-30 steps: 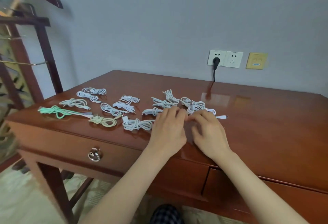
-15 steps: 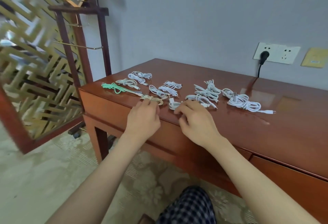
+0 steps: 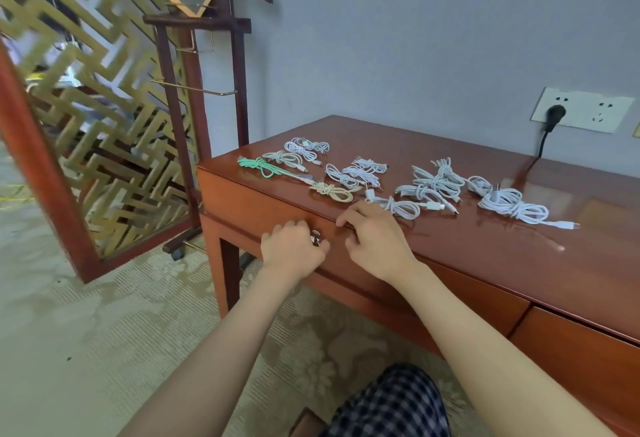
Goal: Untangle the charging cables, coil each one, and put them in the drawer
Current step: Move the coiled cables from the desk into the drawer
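Several coiled cables lie on the wooden desk top: a green one at the left corner, a cream one near the front edge, and white ones such as a coil by my right hand and a bigger bundle further right. The left drawer is closed. My left hand grips its metal knob, fingers curled round it. My right hand hovers at the desk's front edge with loosely curled fingers, holding nothing.
A wooden valet stand and a gold lattice screen stand left of the desk. A wall socket holds a black plug. A second drawer front is at the right. Carpet covers the floor.
My view swung left and down. Both hands left the cables on the desk top and dropped to the drawer front; my left hand took hold of the knob.
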A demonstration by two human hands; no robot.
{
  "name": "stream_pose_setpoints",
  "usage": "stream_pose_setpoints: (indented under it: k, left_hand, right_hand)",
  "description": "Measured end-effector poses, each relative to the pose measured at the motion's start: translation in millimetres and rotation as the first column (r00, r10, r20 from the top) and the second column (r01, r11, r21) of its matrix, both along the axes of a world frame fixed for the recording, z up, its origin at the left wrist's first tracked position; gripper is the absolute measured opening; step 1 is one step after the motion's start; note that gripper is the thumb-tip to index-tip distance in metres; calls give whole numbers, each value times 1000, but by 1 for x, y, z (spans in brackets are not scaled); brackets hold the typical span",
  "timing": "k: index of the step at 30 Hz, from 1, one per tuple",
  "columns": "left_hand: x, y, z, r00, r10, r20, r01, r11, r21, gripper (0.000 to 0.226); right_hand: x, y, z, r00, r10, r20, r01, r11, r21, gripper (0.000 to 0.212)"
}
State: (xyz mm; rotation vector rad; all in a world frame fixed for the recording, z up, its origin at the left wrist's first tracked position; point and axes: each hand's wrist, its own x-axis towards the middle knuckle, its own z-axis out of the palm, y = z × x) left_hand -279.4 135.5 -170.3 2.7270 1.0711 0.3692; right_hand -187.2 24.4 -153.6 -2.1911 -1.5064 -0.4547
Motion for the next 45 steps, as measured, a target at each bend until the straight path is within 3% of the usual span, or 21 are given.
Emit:
stream_pose_setpoints:
  k: [7,33,39,45]
  left_hand:
    - [8,-2,-4,992,67,111,-45,981,-191,29]
    - [2,-6,-2,983,87,163,-49,974,-222,27]
    - [-18,1,9,996,71,58,-62,988,-140,35]
    - [-26,4,30,956,41,289,-44,999,2,17]
  right_hand:
    - [3,1,-5,1000,-1,9,1,1000,-21,32]
    - [2,-2,11,1000,-2,-7,1,982,-189,38]
    - [-9,-4,18,1000,3,8,-1,965,-263,35]
    - [-26,1,34,990,-118,-73,75,896,-437,21]
